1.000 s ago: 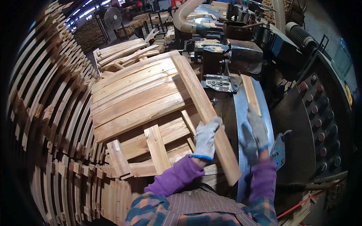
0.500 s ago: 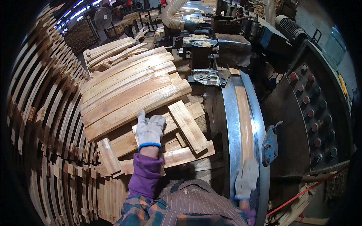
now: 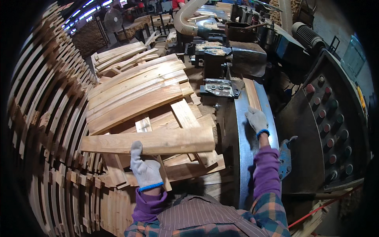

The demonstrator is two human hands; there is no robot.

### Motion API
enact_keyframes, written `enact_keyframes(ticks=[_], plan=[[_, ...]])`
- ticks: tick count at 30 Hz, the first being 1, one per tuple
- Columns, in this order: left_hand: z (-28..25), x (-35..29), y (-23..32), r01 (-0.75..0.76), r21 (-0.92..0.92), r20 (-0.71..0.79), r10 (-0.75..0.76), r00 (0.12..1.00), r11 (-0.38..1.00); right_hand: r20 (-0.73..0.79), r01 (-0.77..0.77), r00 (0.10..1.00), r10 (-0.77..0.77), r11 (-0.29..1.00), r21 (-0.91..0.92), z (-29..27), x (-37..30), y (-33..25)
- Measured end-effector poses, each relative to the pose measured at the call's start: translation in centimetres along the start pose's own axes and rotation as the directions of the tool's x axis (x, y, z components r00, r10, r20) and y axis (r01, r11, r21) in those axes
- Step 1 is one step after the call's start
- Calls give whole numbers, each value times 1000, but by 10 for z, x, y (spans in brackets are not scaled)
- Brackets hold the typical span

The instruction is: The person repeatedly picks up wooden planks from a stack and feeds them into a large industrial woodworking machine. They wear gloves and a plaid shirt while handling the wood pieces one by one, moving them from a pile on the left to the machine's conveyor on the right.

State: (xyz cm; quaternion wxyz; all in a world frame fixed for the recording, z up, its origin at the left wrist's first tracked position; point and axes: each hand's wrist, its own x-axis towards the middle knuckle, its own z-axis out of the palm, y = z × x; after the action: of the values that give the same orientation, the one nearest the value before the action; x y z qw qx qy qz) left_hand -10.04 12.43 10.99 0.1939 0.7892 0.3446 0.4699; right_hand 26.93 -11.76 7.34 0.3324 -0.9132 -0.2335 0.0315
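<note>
Over piled boards (image 3: pixel 136 93), left hand (image 3: pixel 147 170), grip holding a wide board (image 3: pixel 173 141), right hand (image 3: pixel 258 120) at a strip (image 3: pixel 251 94) on metal worktop (image 3: pixel 245 158), grip hard to tell.

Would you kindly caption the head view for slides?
Gloved left hand holds a board; gloved right hand touches another board on the metal table.
</note>
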Motion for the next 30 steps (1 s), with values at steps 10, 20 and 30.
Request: enact_keyframes(ticks=[10,20,30], plan=[[42,-25,116,625,-728,665,68,744,282,32,561,824,-566,808,-182,-65,-226,-128],[139,-97,164,991,-44,998,-46,50,122,-68,-556,822,565,823,114,-26,-328,-60],[188,-66,167,903,-62,985,-121,124,425,-147,-143,985,92,912,-386,17,-279,-34]])
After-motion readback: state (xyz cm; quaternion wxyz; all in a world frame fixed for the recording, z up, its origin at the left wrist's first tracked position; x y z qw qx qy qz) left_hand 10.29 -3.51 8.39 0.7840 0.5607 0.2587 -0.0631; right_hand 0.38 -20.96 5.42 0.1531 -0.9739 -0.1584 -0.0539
